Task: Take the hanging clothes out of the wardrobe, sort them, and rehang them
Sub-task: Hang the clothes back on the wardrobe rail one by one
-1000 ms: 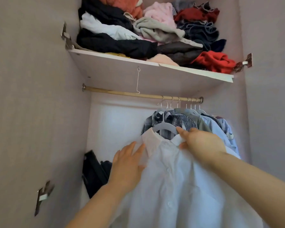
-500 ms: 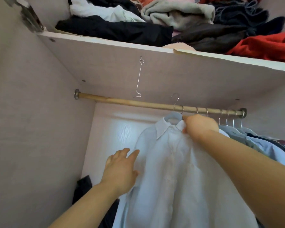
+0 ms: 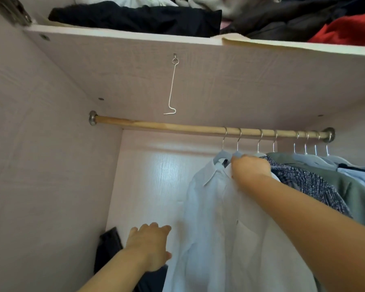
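A white shirt hangs on a pale hanger whose hook sits over the wooden rail. My right hand grips the hanger's shoulder at the shirt's collar. My left hand floats lower down beside the shirt's left edge, fingers straight, holding nothing. To the right hang a dark checked shirt, a green garment and pale blue ones, all on hangers along the rail.
A shelf overhead carries piled clothes in black, red and grey. A bent wire hook dangles from the shelf's underside. Dark clothing lies at the wardrobe's bottom left. The wardrobe's side wall stands close on the left.
The white shirt's hanger went up from below the rail and its hook now sits over the rail. My left hand dropped lower and away from the shirt's front.
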Action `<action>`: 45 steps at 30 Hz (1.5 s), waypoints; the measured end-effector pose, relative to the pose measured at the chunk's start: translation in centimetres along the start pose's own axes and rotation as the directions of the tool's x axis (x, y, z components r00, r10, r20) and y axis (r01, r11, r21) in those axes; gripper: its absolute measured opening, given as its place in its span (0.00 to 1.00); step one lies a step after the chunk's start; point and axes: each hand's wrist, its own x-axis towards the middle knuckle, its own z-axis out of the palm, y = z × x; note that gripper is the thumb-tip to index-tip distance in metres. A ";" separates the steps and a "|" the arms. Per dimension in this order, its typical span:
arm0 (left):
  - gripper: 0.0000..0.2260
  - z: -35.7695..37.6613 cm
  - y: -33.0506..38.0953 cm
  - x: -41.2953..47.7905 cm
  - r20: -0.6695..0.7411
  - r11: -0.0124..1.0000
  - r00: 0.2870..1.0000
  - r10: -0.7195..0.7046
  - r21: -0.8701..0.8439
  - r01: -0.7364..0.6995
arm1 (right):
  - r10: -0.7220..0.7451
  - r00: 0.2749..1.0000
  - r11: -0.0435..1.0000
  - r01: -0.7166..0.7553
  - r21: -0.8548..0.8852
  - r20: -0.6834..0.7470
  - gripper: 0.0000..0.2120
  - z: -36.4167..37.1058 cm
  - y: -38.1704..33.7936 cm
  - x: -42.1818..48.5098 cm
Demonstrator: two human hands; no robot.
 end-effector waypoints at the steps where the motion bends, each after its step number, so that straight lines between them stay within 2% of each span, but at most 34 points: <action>1: 0.27 0.4 0.0 -0.4 0.025 1.000 1.000 -0.003 0.000 0.003 | -0.008 1.000 1.000 0.008 -0.008 0.003 0.21 -0.2 -0.1 -0.4; 9: 0.27 2.7 -1.2 -6.0 0.170 0.999 0.985 -0.005 -0.046 0.013 | -0.037 0.999 0.996 0.039 -0.076 0.031 0.20 -1.7 -0.8 -7.5; 12: 0.26 3.0 -1.4 -9.6 0.197 0.997 0.980 0.017 -0.072 -0.003 | -0.073 0.995 0.996 0.077 -0.048 0.067 0.17 -2.3 -1.3 -12.5; 19: 0.26 5.4 -0.7 -20.2 0.308 0.988 0.941 0.141 -0.108 -0.113 | -0.132 0.944 0.991 0.122 0.052 0.301 0.16 -2.8 -2.6 -30.5; 22: 0.27 6.6 1.5 -25.9 0.330 0.969 0.913 0.241 -0.126 -0.211 | -0.079 0.880 0.997 0.061 0.054 0.468 0.16 -3.3 -1.7 -40.0; 25: 0.21 7.6 4.4 -31.5 0.369 0.928 0.854 0.366 -0.209 -0.308 | -0.008 0.791 0.998 -0.027 0.048 0.611 0.16 -4.3 0.1 -49.4; 29: 0.29 8.2 9.3 -39.2 0.456 0.840 0.706 0.542 -0.280 -0.465 | 0.127 0.632 0.982 -0.190 -0.006 0.765 0.19 -7.6 4.0 -61.2; 33: 0.26 7.8 14.6 -47.2 0.425 0.716 0.580 0.695 -0.335 -0.612 | 0.296 0.501 0.925 -0.362 -0.114 0.813 0.24 -12.9 8.1 -71.8; 38: 0.24 5.8 21.2 -58.7 0.356 0.492 0.358 0.863 -0.430 -0.758 | 0.536 0.365 0.800 -0.508 -0.320 0.761 0.24 -21.7 12.2 -83.7; 41: 0.27 3.7 24.2 -67.0 0.284 0.314 0.198 0.938 -0.456 -0.833 | 0.664 0.258 0.684 -0.590 -0.430 0.702 0.24 -28.3 13.3 -90.9; 45: 0.24 0.2 25.3 -79.8 0.179 0.076 -0.011 0.984 -0.469 -0.880 | 0.802 0.122 0.496 -0.681 -0.538 0.585 0.23 -39.0 11.9 -101.2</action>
